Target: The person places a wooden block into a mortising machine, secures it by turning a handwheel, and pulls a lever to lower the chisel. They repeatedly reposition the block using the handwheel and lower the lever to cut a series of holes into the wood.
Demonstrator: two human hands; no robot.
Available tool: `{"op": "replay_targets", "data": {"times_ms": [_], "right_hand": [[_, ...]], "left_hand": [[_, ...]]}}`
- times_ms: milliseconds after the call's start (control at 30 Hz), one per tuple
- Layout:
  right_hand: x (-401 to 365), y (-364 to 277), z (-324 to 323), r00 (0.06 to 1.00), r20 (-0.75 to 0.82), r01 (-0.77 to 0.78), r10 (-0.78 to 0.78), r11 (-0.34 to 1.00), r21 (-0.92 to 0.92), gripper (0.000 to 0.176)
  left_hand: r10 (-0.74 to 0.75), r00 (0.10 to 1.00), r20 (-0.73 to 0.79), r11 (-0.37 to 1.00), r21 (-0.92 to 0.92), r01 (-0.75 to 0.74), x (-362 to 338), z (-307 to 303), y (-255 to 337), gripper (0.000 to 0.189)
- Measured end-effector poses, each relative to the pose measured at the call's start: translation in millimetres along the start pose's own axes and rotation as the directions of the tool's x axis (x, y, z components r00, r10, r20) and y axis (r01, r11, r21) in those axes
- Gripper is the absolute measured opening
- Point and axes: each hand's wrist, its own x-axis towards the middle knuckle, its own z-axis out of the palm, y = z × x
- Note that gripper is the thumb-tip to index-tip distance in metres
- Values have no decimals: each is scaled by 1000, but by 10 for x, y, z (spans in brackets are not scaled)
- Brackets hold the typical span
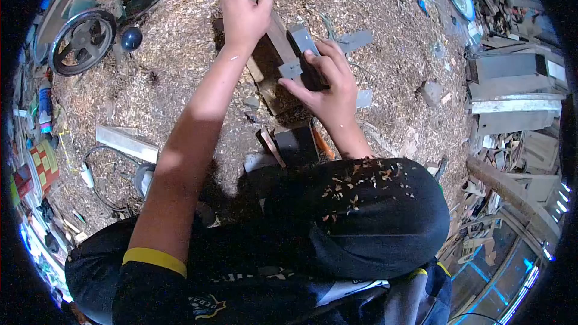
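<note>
Fingers of left hand point(244, 15): closed over the upper end of the wooden plank point(272, 48), palm down, arm stretched forward from a dark sleeve with a yellow cuff point(153, 259).

Fingers of right hand point(330, 90): curled, with thumb and forefinger pinching a small grey piece point(291, 70) against the plank's near right edge.

Wooden plank: dark and narrow, lying on the floor point(180, 66) straight ahead of the person, running away from them between the two hands. Whether its far end is lifted cannot be told.

Floor: covered throughout in pale wood shavings.

Near the plank:
- a second grey block point(303, 39), just beyond the right fingertips and touching the plank's right side
- a grey flat strip point(355, 41), farther right on the shavings
- a dark box point(295, 143), between plank and knee
- an orange handle point(323, 144), just beside the box

Person: seated low, with a dark-clothed knee point(373, 216) flecked with shavings.

Left of the person:
- a spoked metal wheel point(81, 41)
- a dark blue ball point(131, 38), just beside the wheel
- a white board point(126, 143)
- a white plug with cable point(87, 174)

Right of the person:
- a grey stone point(430, 91)
- stacked timber offcuts point(512, 96), along the edge of the view
</note>
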Motion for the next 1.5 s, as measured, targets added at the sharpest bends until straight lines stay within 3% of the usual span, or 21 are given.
{"op": "replay_targets", "data": {"times_ms": [67,200,300,333,367,400,467,500,567,600,633,700,733,867,900,1033,1100,1200,1333,1500], "right_hand": [[-159,-4,-96,1000,19,-24,23,999,34,64],[-500,-105,-422,994,104,-20,27,998,-67,62],[-363,-74,-329,997,78,-28,27,1000,10,61],[-190,-79,-210,999,50,-8,10,999,-42,60],[14,-54,-64,1000,11,-29,29,999,24,59],[181,-3,60,1000,-4,-11,11,1000,11,59],[293,-6,142,1000,-24,10,-10,1000,9,59],[298,-2,139,1000,-6,-8,8,999,43,59],[272,-7,129,999,13,-30,29,997,72,59],[259,0,118,1000,-2,-4,4,999,38,59],[245,16,109,1000,-15,22,-22,1000,2,59],[72,4,-27,1000,15,3,-3,1000,9,60],[-49,-26,-130,999,44,-13,13,1000,21,60],[-585,-74,-468,992,111,-61,64,998,-30,62],[-579,-82,-469,991,117,-66,69,997,-34,62],[-88,-67,-118,999,29,-33,33,999,2,58],[388,-38,136,998,32,-53,52,999,8,57],[491,-15,244,1000,-5,4,-4,999,46,57],[325,-19,184,996,-17,88,-87,996,7,56],[-375,-148,-377,992,124,-21,24,1000,-21,60]], "left_hand": [[-13,1000,-17,1000,13,13,21,-20,30,51],[-149,989,18,977,-149,150,-40,-56,195,52],[-67,998,-7,997,-48,67,-36,-13,113,52],[16,999,-35,1000,17,-15,-45,17,35,51],[105,993,-59,992,81,-100,-44,31,20,49],[116,991,-68,991,81,-110,-14,16,101,49],[-202,977,67,941,-263,213,-29,-82,277,46],[-200,978,59,944,-255,209,-11,-90,216,46],[34,998,-57,999,-7,-34,-20,5,41,44],[55,996,-68,998,25,-54,5,-11,96,45],[57,996,-69,998,19,-55,24,-22,142,45],[-139,989,40,986,-92,142,-6,-78,222,44],[-9,1000,-29,1000,-15,9,1,-46,152,44],[-68,998,-7,995,-77,67,1,-9,97,44],[-23,999,-21,999,-42,23,-15,6,83,44],[94,995,-33,996,5,-94,-37,29,49,42],[84,996,-13,996,0,-84,-40,18,65,42],[76,997,16,997,19,-77,3,-49,48,43],[81,997,9,996,-27,-81,-13,-38,31,44],[100,995,3,994,-41,-99,-33,-42,-8,41]]}}
